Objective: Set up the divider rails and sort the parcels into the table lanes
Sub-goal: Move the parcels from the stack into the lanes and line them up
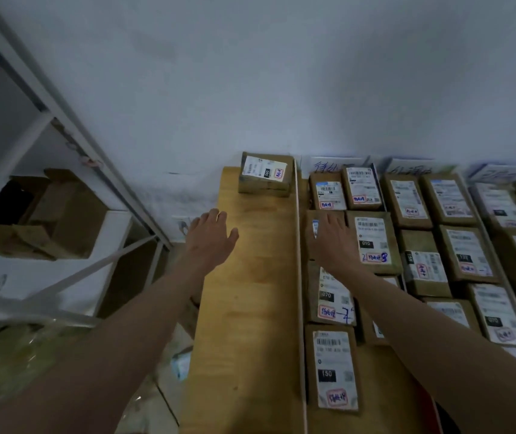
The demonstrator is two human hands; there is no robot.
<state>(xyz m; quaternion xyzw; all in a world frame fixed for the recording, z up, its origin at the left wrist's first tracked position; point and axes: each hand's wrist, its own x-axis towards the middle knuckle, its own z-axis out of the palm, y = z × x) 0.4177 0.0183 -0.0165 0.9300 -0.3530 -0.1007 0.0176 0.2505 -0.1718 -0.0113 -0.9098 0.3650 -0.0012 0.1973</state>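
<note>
Both hands (211,236) (fingers straight) hover over parcels (372,242).

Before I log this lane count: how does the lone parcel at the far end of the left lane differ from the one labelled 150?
The lone parcel sits at the far wall end; the 150 parcel lies nearest the camera. The lone parcel has its lane to itself; the 150 parcel shares a lane right of the divider rail with several others. Both are brown cartons with white labels.

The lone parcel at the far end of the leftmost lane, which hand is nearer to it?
Left. The left hand hovers in the lone parcel's lane, short of it; the right hand is across the divider rail.
</note>
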